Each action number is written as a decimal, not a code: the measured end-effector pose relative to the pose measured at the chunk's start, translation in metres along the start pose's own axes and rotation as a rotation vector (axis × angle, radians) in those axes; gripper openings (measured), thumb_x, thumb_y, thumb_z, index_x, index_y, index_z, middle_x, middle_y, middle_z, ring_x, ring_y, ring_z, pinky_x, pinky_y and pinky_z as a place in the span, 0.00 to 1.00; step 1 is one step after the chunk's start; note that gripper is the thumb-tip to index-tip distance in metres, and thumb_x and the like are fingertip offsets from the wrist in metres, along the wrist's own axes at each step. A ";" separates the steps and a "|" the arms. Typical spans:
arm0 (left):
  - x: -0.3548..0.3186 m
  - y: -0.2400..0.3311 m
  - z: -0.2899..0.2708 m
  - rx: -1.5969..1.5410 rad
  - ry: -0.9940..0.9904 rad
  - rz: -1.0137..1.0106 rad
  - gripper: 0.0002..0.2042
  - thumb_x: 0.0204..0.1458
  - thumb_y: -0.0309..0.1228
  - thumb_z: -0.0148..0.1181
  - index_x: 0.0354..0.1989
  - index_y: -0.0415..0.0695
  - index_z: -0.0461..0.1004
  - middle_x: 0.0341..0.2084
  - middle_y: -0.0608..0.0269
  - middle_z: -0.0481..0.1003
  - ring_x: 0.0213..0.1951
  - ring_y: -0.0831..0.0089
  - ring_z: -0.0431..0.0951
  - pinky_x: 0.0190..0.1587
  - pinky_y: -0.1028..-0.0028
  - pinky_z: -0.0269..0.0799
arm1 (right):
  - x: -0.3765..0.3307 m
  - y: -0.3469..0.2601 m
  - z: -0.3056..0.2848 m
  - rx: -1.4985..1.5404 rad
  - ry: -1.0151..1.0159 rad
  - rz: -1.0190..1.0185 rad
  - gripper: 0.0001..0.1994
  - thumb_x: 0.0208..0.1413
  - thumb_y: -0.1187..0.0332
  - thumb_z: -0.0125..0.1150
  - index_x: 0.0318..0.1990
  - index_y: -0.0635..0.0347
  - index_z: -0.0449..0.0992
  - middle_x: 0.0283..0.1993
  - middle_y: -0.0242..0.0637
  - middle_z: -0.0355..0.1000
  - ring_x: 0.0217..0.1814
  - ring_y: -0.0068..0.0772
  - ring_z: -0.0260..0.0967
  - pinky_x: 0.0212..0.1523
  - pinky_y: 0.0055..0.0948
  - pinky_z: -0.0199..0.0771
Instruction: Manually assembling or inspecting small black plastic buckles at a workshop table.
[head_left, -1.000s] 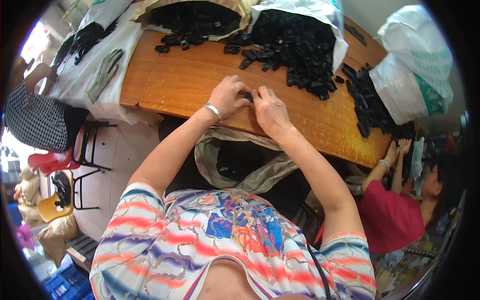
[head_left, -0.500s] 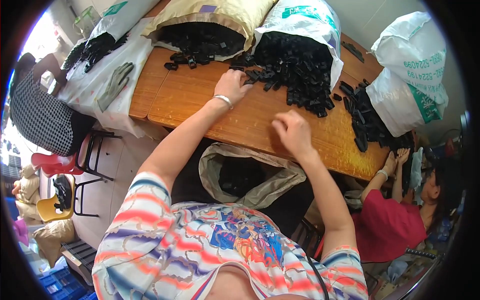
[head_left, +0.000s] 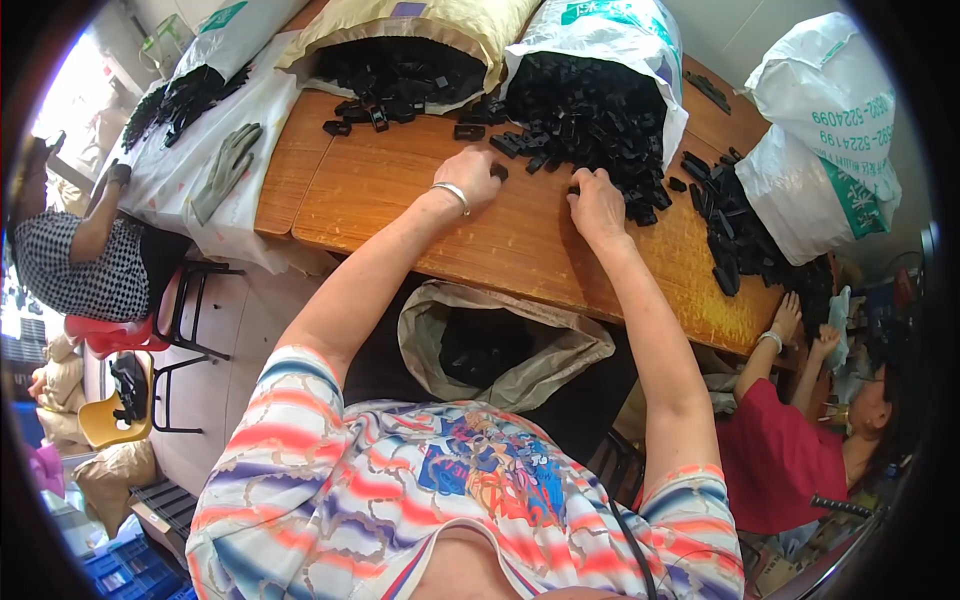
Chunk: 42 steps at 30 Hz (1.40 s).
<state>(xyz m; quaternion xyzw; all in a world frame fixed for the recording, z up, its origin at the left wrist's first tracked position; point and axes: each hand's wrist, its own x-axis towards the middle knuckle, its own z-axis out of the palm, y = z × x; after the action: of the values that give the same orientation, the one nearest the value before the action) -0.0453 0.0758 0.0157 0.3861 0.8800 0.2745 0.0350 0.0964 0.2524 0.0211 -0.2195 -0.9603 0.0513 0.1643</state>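
Note:
A heap of small black plastic parts (head_left: 590,120) spills from a white sack (head_left: 640,40) onto the wooden table (head_left: 400,200). My left hand (head_left: 472,178), with a bracelet on its wrist, rests on the table at the near-left edge of the heap, its fingers closed on one black part (head_left: 498,172). My right hand (head_left: 598,205) lies a little to the right. Its curled fingers pinch a black part (head_left: 574,189) at the heap's front edge. Both forearms stretch across the table.
A tan sack (head_left: 420,25) of black parts lies at the back. Another white sack (head_left: 830,130) spills parts at the right. An open bag (head_left: 500,340) hangs below the table edge. A grey glove (head_left: 225,165) lies left. People sit at the left (head_left: 80,260) and right (head_left: 790,450).
My hands were together over the middle of the table. They have since separated and reached forward to the edge of the black heap, the left one first.

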 end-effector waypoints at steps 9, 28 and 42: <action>-0.022 0.019 -0.006 -0.174 -0.080 0.066 0.15 0.49 0.32 0.63 0.46 0.43 0.75 0.36 0.56 0.75 0.40 0.63 0.78 0.44 0.66 0.75 | -0.024 -0.002 -0.010 0.835 -0.338 0.205 0.12 0.60 0.67 0.59 0.42 0.69 0.79 0.32 0.41 0.78 0.25 0.27 0.76 0.24 0.27 0.76; -0.079 0.006 0.017 -0.270 0.149 0.285 0.16 0.42 0.27 0.67 0.43 0.44 0.78 0.36 0.58 0.76 0.47 0.56 0.71 0.54 0.63 0.69 | -0.054 -0.003 -0.008 0.281 -0.067 -0.076 0.14 0.49 0.70 0.70 0.43 0.64 0.79 0.41 0.48 0.77 0.41 0.47 0.76 0.44 0.38 0.75; -0.085 0.003 0.012 -0.229 0.096 0.227 0.12 0.41 0.30 0.70 0.36 0.43 0.81 0.40 0.56 0.75 0.51 0.53 0.68 0.56 0.63 0.68 | -0.058 -0.058 -0.017 0.411 -0.112 -0.321 0.13 0.44 0.74 0.68 0.40 0.58 0.81 0.37 0.39 0.72 0.41 0.45 0.74 0.41 0.36 0.77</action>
<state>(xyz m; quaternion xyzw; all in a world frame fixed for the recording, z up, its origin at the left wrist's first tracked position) 0.0193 0.0233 -0.0054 0.4630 0.7942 0.3935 0.0052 0.1273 0.1751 0.0300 -0.0235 -0.9599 0.2305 0.1581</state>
